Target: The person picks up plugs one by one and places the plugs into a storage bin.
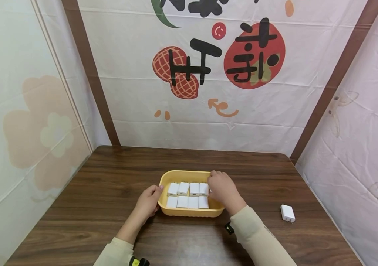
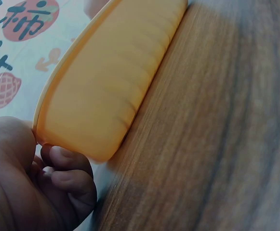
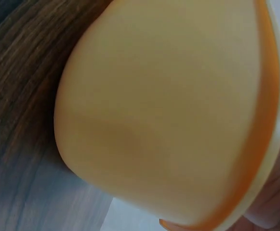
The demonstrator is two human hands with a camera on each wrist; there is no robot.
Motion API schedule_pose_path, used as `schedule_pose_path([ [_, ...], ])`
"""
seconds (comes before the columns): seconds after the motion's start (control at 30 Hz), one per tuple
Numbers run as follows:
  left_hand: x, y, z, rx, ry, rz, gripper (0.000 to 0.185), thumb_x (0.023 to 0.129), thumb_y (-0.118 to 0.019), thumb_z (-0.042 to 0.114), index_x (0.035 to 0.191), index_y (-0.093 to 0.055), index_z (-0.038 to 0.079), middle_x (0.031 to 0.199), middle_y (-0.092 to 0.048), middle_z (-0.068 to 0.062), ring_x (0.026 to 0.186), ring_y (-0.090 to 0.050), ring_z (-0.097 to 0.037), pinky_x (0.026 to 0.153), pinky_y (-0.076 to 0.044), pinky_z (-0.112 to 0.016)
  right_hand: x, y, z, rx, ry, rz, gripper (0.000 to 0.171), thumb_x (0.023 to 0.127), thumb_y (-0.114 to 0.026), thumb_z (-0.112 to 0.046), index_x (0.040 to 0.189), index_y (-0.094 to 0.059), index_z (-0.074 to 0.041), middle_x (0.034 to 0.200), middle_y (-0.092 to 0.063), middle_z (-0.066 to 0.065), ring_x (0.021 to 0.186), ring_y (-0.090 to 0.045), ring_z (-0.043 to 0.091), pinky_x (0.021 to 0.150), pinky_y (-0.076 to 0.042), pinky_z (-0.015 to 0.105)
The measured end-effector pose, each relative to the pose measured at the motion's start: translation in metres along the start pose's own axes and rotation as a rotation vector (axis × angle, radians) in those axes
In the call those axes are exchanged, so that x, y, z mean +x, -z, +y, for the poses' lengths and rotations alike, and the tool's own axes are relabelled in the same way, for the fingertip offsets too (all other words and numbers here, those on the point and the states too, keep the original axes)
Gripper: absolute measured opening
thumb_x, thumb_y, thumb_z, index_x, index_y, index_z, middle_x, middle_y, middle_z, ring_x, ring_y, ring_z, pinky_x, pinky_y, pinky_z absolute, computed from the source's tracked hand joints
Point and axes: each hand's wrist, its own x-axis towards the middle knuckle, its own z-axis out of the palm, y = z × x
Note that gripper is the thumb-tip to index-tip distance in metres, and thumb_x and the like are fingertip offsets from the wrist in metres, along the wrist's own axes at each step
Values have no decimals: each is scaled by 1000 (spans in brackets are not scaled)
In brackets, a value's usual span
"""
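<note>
Yellow tray [image 1: 166,178] sits mid-table [image 1: 109,177], holding eight white chargers [image 1: 189,195] in two rows. Left hand [image 1: 147,203] grips the tray's 9 o'clock edge; right hand [image 1: 222,190] curls over its 3 o'clock end, grasp unclear. Spare charger [image 1: 287,213] lies at 3 o'clock, well apart.

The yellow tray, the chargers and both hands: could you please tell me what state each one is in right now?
Yellow tray: flat on the table, holding two rows of white chargers.
White chargers in the tray: eight show, packed side by side.
Loose white charger: lying on the table, right of the tray.
Left hand: touching the tray's left end.
Right hand: over the tray's right end; its grip is hidden.
</note>
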Motion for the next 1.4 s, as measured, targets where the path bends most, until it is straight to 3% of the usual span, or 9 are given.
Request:
schedule_pose_path([
  [0.37,0,0,0,3,-1,2,45,108,-48,46,97,-58,4,59,-47,-4,48,-44,-16,40,-33,-24,2,-5,-4,-19,12,26,25,80,-87,-28,90,-75,-9,96,-67,7,92,-66,25,85,-55,40],
  [0.63,0,1,1,4,-6,1,45,107,-49,47,98,-58,4,59,-48,-4,48,-44,-15,40,-33,-24,4,-6,-4,-23,10,15,29,79,-89,-32,91,-75,-9,96,-67,7,92,-66,24,86,-55,39],
  [0.93,0,0,-1,-3,-3,4,45,108,-49,46,97,-58,3,58,-47,-4,47,-43,-15,39,-32,-24,5,-9,-5,27,-12,34,17,84,-80,-22,89,-76,-6,94,-67,10,89,-68,27,82,-59,43],
  [1.4,-1,-1,1,6,2,8,43,108,-49,44,98,-58,3,58,-47,-4,48,-44,-15,39,-33,-24,8,-13,-5,35,1,32,19,83,-83,-24,88,-76,-7,94,-69,10,88,-68,26,81,-60,40],
])
